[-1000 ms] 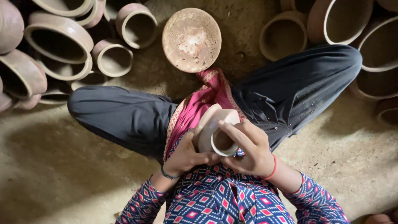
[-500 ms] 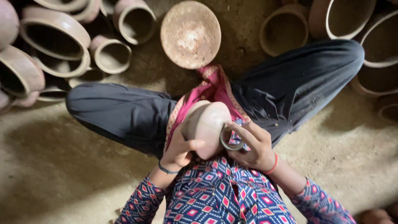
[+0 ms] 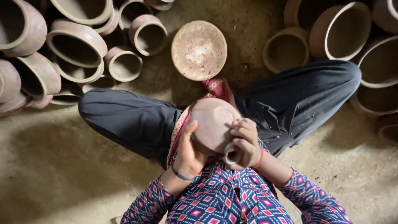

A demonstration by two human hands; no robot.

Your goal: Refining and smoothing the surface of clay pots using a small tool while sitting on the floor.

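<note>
I sit cross-legged on the earthen floor with a small round clay pot point(image 3: 211, 124) in my lap, its rounded bottom turned up toward me. My left hand point(image 3: 188, 151) cups the pot's left side with the thumb raised along it. My right hand point(image 3: 244, 141) rests on the pot's right side and grips a small pale ring-shaped tool point(image 3: 231, 154) against the clay. A pink cloth point(image 3: 217, 88) lies under the pot across my lap.
A round, dusty clay disc point(image 3: 199, 49) lies on the floor beyond my knees. Several unfired clay pots are stacked on their sides at the upper left point(image 3: 76, 43), and more stand at the upper right point(image 3: 340, 31). Bare sandy ground point(image 3: 54, 174) spreads to either side.
The pot has been turned in my hands: its open mouth faced me before, now its rounded bottom faces up. My right hand has shifted onto that bottom with the ring tool.
</note>
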